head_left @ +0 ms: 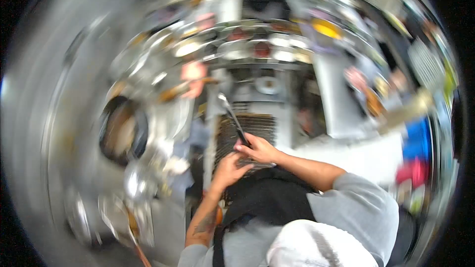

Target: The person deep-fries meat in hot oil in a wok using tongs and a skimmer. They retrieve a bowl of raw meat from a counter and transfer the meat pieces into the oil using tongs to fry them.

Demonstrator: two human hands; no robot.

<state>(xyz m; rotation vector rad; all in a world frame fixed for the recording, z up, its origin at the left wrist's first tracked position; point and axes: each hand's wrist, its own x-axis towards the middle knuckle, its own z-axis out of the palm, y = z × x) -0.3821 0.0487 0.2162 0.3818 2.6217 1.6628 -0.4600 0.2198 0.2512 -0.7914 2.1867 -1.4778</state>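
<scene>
My right hand (pixel 260 149) is closed round the black handle of a long utensil (pixel 232 116), whose pale metal end points up and away. Just below and to the left, my left hand (pixel 231 169) is near the handle's lower end, its fingers partly spread; motion blur hides whether they touch the handle. Both hands are in front of my black apron (pixel 269 195), above a dark slatted floor mat (pixel 260 131).
A dark pan (pixel 123 129) and metal bowls (pixel 138 180) stand on the left. Several round containers (pixel 262 48) line the far counter. At the right, a person's hand (pixel 356 78) shows over a pale worktop (pixel 334 96). A blue object (pixel 416 138) lies further right.
</scene>
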